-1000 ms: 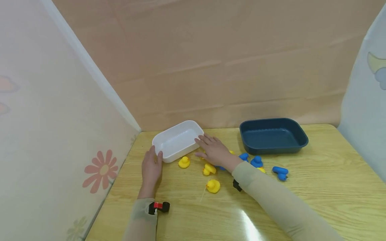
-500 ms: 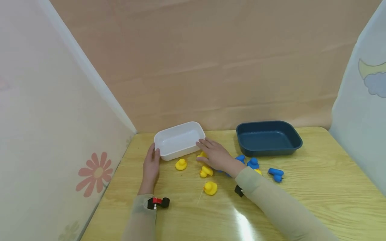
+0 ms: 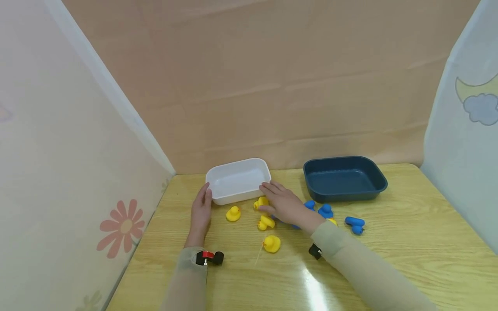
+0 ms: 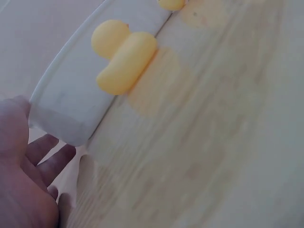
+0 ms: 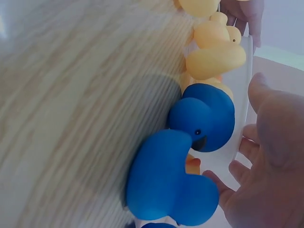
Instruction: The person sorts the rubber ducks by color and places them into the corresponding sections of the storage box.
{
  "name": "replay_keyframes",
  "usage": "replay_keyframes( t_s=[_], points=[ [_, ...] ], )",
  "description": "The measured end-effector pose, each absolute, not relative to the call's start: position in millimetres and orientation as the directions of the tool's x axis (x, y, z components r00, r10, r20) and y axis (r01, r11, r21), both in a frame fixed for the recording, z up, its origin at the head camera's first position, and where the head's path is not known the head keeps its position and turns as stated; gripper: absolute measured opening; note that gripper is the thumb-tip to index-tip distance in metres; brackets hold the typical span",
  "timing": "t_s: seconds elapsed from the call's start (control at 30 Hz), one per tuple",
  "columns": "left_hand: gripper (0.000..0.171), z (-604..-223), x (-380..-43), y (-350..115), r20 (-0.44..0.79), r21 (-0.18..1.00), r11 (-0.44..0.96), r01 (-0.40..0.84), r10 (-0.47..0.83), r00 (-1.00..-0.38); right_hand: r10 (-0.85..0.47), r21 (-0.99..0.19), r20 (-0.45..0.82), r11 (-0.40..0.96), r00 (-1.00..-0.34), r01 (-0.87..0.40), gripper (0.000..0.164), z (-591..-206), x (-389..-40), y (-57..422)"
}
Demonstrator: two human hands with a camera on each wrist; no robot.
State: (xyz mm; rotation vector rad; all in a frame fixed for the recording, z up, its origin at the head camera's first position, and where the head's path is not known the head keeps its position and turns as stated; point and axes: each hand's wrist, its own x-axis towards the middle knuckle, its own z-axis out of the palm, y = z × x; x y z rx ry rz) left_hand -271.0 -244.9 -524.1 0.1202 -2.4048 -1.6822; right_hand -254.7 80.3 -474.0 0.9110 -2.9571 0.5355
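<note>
A white rectangular basin (image 3: 238,179) stands at the back left of the wooden table. My left hand (image 3: 201,211) touches its left end, thumb near the rim and fingers along the outer wall in the left wrist view. Against its right front corner lies my right hand (image 3: 285,202), fingers extended. Several yellow rubber ducks lie before the basin, among them an upright duck (image 3: 233,214), a tipped duck (image 3: 266,223) and a nearer duck (image 3: 271,244). Blue rubber ducks (image 5: 161,178) sit under and beside my right hand, which partly hides them in the head view.
A dark blue basin (image 3: 345,179) stands at the back right. Blue ducks (image 3: 325,211) sit in front of it, with a tipped blue duck (image 3: 355,225) farther right. Pale patterned cloth hangs at both sides, and a brown backdrop (image 3: 249,86) rises behind.
The white basin has shifted right and turned to lie straighter with the table's back edge. My left hand has moved right with it; my right hand stays at its corner.
</note>
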Motion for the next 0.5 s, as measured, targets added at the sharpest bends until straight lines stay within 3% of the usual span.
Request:
replay_keyframes(
  t_s=[0.5],
  points=[
    [0.062, -525, -281, -237, 0.11, 0.929, 0.364, 0.064, -0.108, -0.988, -0.529, -0.352, 0.137, 0.765, -0.838, -0.54, 0.078, -472, -239, 97]
  ],
)
